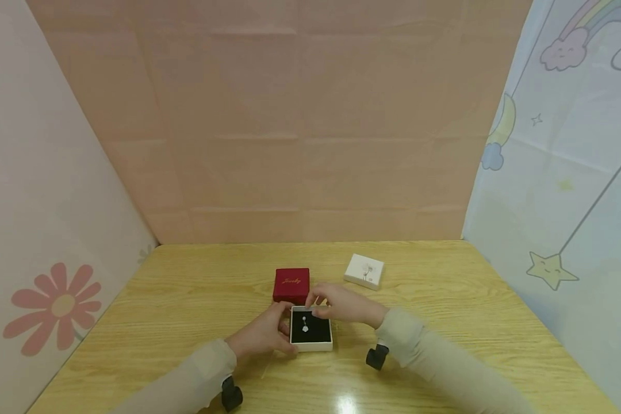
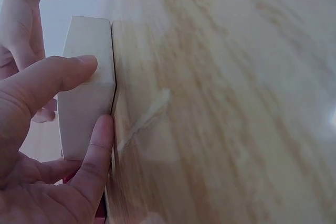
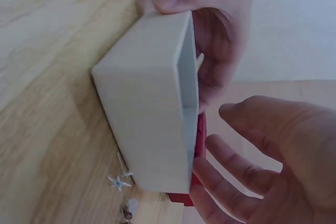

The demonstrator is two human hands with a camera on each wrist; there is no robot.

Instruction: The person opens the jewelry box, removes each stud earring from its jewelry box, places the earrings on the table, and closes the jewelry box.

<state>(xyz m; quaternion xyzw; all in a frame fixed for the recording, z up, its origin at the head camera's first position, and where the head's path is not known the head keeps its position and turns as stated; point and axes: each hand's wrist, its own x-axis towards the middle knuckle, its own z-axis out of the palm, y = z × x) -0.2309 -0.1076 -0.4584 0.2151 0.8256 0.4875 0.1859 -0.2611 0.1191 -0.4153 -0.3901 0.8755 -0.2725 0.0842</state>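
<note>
Our left hand grips the left side of the open white box with thumb and fingers, box mid-table, pendant on its black insert. Our right hand hovers at the far rim, fingers loosely curled, apparently holding nothing; red box just behind, white lid further right.

— What can't you make out?
— The pendant in my open box is too small to read. My right hand covers the box's far edge.
— And the red box?
— Its gold lettering is too small; my wrist views show only slivers of it.
</note>
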